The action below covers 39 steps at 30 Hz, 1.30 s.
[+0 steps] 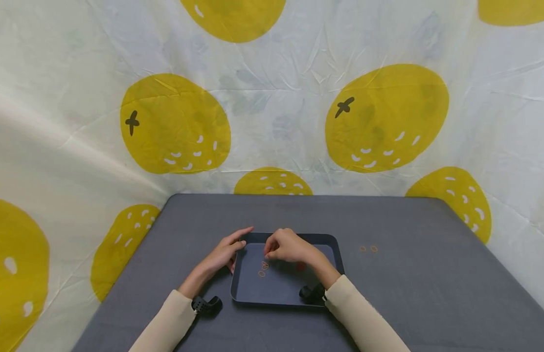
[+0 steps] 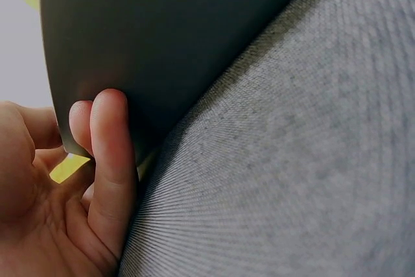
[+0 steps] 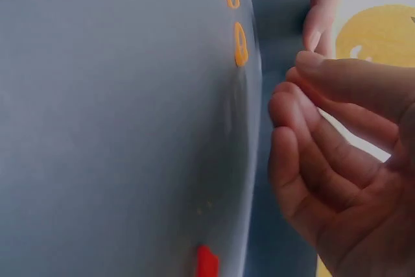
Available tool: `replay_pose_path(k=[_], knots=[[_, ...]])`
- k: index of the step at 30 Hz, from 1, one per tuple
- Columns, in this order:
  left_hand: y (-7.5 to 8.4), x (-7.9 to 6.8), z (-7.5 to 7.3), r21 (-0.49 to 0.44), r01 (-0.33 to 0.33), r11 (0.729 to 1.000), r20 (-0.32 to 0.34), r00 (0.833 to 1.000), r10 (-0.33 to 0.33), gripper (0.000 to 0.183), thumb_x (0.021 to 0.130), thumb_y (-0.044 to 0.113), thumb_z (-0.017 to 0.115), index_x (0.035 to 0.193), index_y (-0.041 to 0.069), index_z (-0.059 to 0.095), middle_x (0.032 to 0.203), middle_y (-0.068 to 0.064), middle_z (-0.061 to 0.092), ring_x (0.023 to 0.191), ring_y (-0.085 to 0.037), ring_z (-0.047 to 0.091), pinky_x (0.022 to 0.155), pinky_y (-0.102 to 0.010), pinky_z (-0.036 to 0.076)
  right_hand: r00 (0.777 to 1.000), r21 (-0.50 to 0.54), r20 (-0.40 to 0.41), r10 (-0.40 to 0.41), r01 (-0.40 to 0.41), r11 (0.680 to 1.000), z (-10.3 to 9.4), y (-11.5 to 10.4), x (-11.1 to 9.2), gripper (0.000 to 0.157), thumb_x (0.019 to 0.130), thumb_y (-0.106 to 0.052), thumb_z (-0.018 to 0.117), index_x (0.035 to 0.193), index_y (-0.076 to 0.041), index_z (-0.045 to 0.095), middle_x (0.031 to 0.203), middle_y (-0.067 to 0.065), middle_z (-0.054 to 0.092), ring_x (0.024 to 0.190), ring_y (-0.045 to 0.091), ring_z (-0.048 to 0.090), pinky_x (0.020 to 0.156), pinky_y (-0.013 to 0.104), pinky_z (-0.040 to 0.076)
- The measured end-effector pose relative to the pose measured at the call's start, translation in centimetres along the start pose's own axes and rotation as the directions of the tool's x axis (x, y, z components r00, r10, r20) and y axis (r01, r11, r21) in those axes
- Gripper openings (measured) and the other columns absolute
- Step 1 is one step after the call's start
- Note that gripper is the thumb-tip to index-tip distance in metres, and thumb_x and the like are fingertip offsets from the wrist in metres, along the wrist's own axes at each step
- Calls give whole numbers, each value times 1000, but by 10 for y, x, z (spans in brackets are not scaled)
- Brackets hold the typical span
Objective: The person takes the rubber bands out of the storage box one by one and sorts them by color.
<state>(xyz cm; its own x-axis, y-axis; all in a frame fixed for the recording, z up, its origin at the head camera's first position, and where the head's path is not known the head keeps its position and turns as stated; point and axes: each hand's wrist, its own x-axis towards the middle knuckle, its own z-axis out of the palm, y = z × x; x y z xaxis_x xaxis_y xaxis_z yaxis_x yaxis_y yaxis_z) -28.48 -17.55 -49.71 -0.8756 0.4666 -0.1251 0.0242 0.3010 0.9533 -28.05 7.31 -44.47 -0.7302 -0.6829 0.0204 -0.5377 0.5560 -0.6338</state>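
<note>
A dark blue-grey tray point(image 1: 272, 299) lies in front of me. My left hand point(image 1: 223, 255) holds its far left corner, thumb at the rim and fingers against the outer wall point(image 2: 162, 37). Over the tray's far left part hovers my right hand point(image 1: 289, 245). Its thumb and index fingertips come together, the other fingers curled, and nothing shows between them. Below it, thin orange rubber bands point(image 1: 261, 274) lie on the tray floor; two more loops point(image 3: 240, 45) overlap. A small red thing point(image 1: 300, 266), its kind unclear, lies partly hidden near the right wrist.
Two more orange rubber bands point(image 1: 374, 249) lie on the grey table point(image 1: 413, 293) to the right of the tray. A white curtain with yellow fruit prints point(image 1: 276, 122) hangs behind the table and along its sides. Black wrist cameras point(image 1: 207, 306) sit at both cuffs.
</note>
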Motion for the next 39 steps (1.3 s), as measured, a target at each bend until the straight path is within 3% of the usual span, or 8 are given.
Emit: replay_pose_path(k=[13, 20, 23, 27, 29, 32, 39], knots=[[-1, -2, 0, -12, 10, 1000, -8, 1000, -10, 46, 104, 30, 42, 149, 35, 35, 56, -5, 45, 40, -16, 51, 44, -43, 54, 998, 121, 66, 4, -12, 993, 14, 14, 8, 9, 85, -8, 72, 90, -13, 77, 80, -3, 74, 69, 6, 68, 61, 21, 54], [-1, -1, -1, -11, 15, 1000, -8, 1000, -15, 45, 104, 31, 42, 148, 37, 35, 79, -13, 53, 42, -15, 52, 44, -39, 53, 998, 161, 62, 24, -34, 986, 17, 16, 10, 11, 83, -6, 73, 90, -13, 77, 77, -3, 74, 68, 11, 68, 57, 24, 52], [-1, 0, -1, -11, 19, 1000, -6, 1000, -19, 44, 104, 32, 42, 147, 38, 36, 78, -19, 54, 42, -16, 52, 44, -38, 53, 998, 150, 61, 25, -34, 988, 17, 18, 11, 10, 82, -7, 73, 88, -14, 78, 76, -4, 74, 66, 9, 67, 57, 23, 52], [-1, 1, -1, -15, 18, 1000, 0, 1000, -18, 45, 104, 30, 41, 149, 36, 34, 103, -26, 58, 42, -16, 52, 44, -38, 53, 998, 121, 66, 19, -27, 992, 17, 19, 11, 10, 82, -7, 74, 86, -15, 78, 76, -5, 73, 65, 7, 65, 58, 22, 52], [0, 0, -1, -21, 18, 1000, 7, 1000, -18, 46, 105, 29, 40, 150, 34, 32, 123, -27, 53, 43, -17, 52, 44, -38, 53, 998, 109, 68, 18, -26, 994, 17, 18, 10, 8, 82, -8, 74, 84, -15, 77, 75, -6, 73, 65, 6, 65, 59, 22, 53], [8, -3, -1, -38, 19, 999, 21, 1000, -18, 47, 105, 24, 39, 151, 29, 32, 133, -27, 47, 44, -18, 53, 44, -38, 53, 998, 98, 64, 12, -18, 995, 16, 19, 10, 7, 81, -9, 75, 83, -15, 77, 75, -6, 73, 64, 7, 65, 58, 22, 52], [25, -12, 1, -42, -6, 999, 27, 1000, 7, 48, 105, 20, 40, 152, 21, 32, 116, -31, 49, 44, -16, 52, 44, -38, 53, 997, 107, 71, 7, -15, 994, 15, 21, 11, 8, 83, -10, 73, 80, -17, 76, 73, -8, 71, 64, 9, 64, 57, 23, 51]])
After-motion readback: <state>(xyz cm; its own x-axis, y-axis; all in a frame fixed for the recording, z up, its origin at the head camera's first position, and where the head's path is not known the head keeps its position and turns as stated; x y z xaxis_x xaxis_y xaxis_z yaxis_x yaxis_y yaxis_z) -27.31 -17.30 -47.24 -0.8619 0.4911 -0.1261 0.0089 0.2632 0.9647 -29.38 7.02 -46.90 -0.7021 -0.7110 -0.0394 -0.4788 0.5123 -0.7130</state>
